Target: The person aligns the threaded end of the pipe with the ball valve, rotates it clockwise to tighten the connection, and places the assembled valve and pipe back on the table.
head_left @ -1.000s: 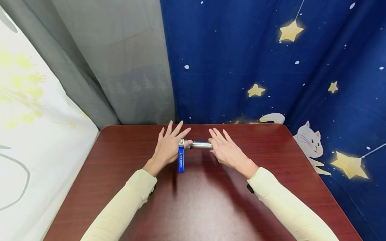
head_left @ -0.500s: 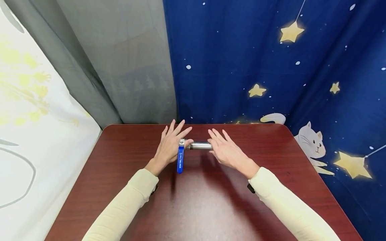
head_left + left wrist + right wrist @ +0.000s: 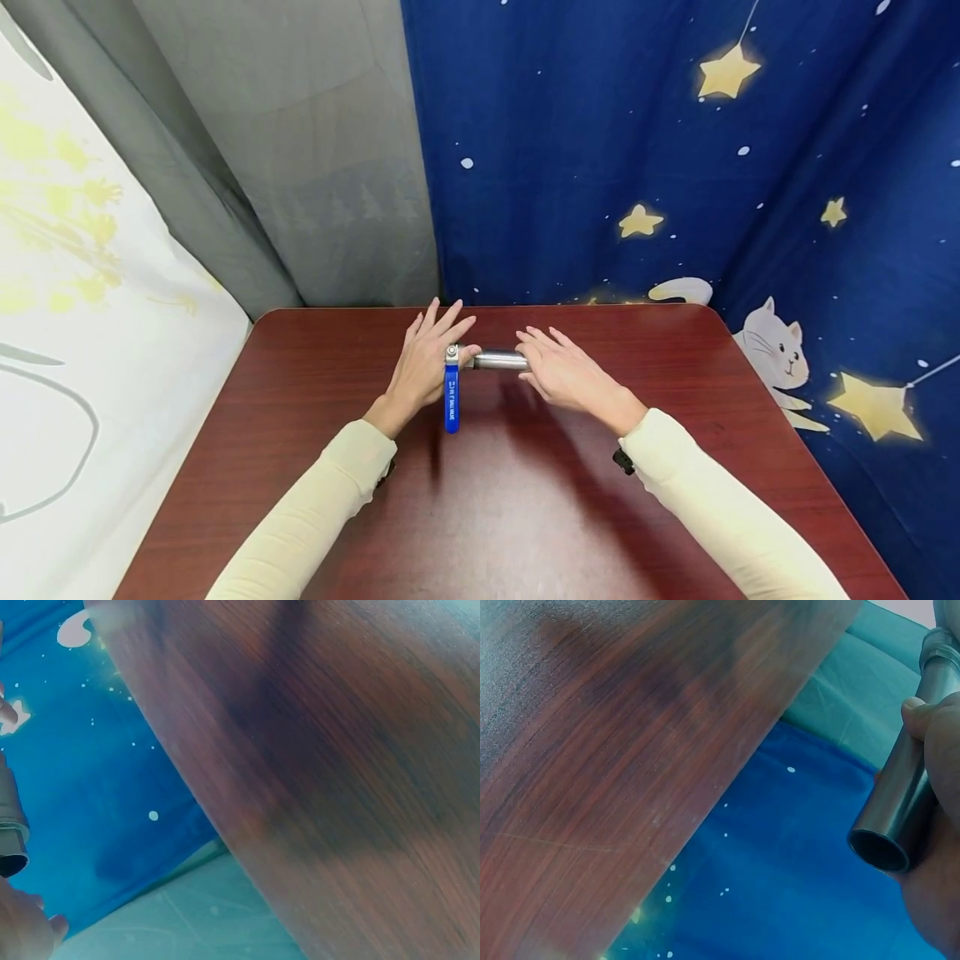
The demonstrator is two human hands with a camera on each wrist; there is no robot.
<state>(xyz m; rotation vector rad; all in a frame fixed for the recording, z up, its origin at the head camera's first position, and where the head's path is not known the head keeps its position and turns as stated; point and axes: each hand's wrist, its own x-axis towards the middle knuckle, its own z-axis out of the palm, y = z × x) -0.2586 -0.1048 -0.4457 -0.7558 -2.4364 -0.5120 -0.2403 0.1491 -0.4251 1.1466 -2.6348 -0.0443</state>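
Observation:
A ball valve [image 3: 452,355] with a blue lever handle [image 3: 452,400] is joined to a steel pipe [image 3: 501,360], held level above the table. My left hand [image 3: 417,367] holds the valve in the crook of its thumb, its other fingers spread straight. At the pipe's right end, my right hand [image 3: 570,377] grips with the thumb against the near side, fingers reaching over. The right wrist view shows the pipe's open end [image 3: 885,844] sticking out past the right hand [image 3: 945,855]. In the left wrist view, an open-ended metal fitting [image 3: 11,851] sits beside the left hand [image 3: 26,922].
The reddish-brown wooden table [image 3: 495,500] lies beneath both forearms, its back edge just beyond the fingertips. Behind it hang a grey curtain [image 3: 337,167] and a blue star-patterned curtain [image 3: 555,167]. White cloth [image 3: 90,417] hangs on the left.
The right hand's fingers have drawn slightly down and over toward the pipe. The blue handle has swayed slightly. The left hand keeps nearly the same place.

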